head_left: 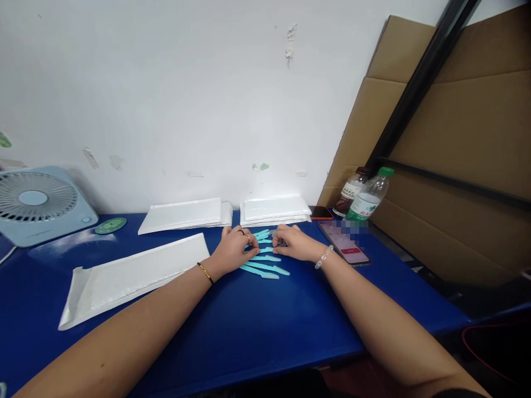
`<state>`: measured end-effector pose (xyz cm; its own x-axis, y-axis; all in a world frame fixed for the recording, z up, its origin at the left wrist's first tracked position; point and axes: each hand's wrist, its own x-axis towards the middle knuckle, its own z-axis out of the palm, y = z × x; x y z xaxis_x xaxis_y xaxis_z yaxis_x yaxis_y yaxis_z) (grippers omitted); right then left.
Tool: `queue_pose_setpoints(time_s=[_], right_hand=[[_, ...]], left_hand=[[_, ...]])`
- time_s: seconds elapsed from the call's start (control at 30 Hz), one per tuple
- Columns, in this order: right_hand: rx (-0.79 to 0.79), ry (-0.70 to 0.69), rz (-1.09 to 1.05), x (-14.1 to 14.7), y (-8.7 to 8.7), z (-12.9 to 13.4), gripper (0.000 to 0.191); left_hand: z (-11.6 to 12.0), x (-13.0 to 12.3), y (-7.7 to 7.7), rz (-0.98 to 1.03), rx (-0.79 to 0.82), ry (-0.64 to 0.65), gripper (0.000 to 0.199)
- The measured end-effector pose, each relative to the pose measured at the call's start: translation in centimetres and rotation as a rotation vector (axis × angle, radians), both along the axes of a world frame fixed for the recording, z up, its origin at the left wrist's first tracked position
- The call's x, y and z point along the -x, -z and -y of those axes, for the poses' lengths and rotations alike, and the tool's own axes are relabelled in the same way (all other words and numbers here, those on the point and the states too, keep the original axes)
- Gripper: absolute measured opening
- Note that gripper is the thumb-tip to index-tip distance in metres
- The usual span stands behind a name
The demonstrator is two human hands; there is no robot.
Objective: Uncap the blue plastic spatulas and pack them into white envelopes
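Note:
Several slim turquoise tools with pale blade-like ends (265, 273) lie fanned out on the blue table (257, 326). My left hand (234, 250) is at the left side of the fan, its thumb and fingers closed on one turquoise tool. Opposite it, my right hand (292, 243) has its fingers bent at the right ends of the tools; what they pinch, if anything, is too small to make out. Nearest to me, the lower tools of the fan lie untouched below both hands.
A white padded envelope (136, 273) lies at left; white envelope stacks (182, 214) (276, 209) rest by the wall. A fan (45, 204) and green disc (111, 225) are far left. At right are a phone (344, 243), another phone (321, 213) and two bottles (369, 199).

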<state>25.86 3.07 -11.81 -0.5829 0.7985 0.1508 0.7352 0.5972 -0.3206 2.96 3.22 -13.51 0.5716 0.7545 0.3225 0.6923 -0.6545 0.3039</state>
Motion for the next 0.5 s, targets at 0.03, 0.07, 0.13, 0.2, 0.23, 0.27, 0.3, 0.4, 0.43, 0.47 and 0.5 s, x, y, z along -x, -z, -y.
queue_pose_setpoints(time_s=[0.03,0.07,0.13,0.2,0.23,0.27,0.3,0.4,0.43,0.47,0.5], right_hand=[[-0.005,0.010,0.004,0.05,-0.02,0.01,0.008],[-0.008,0.017,0.010,0.11,-0.03,0.03,0.008],[-0.002,0.022,0.019,0.25,-0.06,0.06,0.007],[0.012,0.016,0.022,0.36,-0.05,0.07,0.005],[0.018,0.012,0.021,0.40,-0.05,0.08,0.005],[0.022,0.010,0.020,0.43,-0.05,0.09,0.005],[0.022,0.010,0.019,0.45,-0.06,0.11,0.005],[0.016,0.003,0.013,0.32,-0.18,0.11,0.004],[0.009,0.001,0.008,0.18,-0.24,0.06,0.004],[-0.002,0.003,0.003,-0.03,-0.31,-0.04,0.003],[-0.015,0.013,-0.001,-0.30,-0.37,-0.18,0.003]], left_hand=[[-0.05,-0.01,0.02,0.003,0.006,-0.008,0.018],[-0.10,-0.02,0.05,0.003,0.015,-0.011,0.019],[-0.17,-0.01,0.09,-0.002,0.033,-0.010,0.020],[-0.19,0.01,0.13,-0.007,0.040,-0.004,0.021],[-0.18,0.01,0.16,-0.006,0.036,-0.008,0.021],[-0.17,0.01,0.18,-0.004,0.029,-0.013,0.021],[-0.14,0.01,0.20,-0.003,0.021,-0.020,0.022],[-0.04,-0.06,0.19,0.000,0.003,-0.033,0.021],[-0.01,-0.07,0.16,0.003,-0.006,-0.034,0.021],[0.01,-0.08,0.13,0.008,-0.018,-0.036,0.021],[0.00,-0.06,0.10,0.012,-0.032,-0.040,0.021]])
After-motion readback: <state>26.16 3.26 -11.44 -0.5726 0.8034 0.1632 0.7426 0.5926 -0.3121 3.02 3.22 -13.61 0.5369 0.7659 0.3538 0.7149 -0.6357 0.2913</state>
